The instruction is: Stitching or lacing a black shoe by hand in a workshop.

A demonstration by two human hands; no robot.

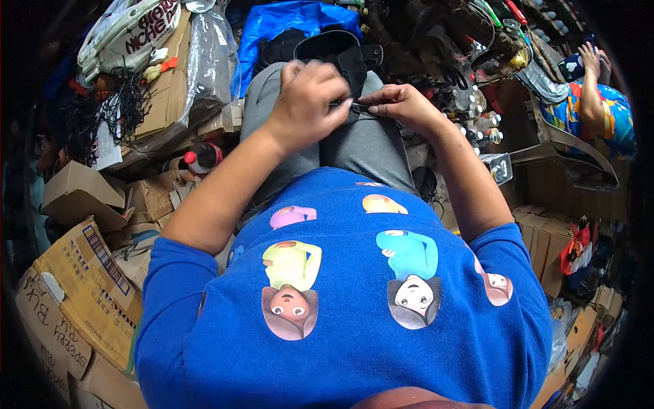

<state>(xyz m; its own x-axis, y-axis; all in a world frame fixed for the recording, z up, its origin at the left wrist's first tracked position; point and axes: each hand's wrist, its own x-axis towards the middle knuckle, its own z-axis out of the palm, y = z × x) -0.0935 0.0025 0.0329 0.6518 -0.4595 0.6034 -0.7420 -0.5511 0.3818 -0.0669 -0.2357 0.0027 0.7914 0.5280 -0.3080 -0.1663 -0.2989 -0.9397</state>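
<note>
Across my grey-trousered lap [354, 146] lies a black item [334, 49] with a wide curved rim and a strap-like end; it looks like a shoe or small bag, but its kind is unclear. Over its near left side is my left hand [306, 95], fingers curled in and slightly smeared by motion; whatever they hold is hidden. With thumb and forefinger together, my right hand [402, 105] pinches the near edge of the black item. A thin pale sliver [360, 104] shows between the two hands, too small to name.
A flattened cardboard piece [163, 95], a red-capped bottle [203, 158] and cardboard boxes [82, 194] crowd the left. Blue plastic [286, 20] lies ahead. Small bottles [480, 123] stand to the right, near a clear container [497, 168]. Another person [599, 109] sits at far right, hands raised.
</note>
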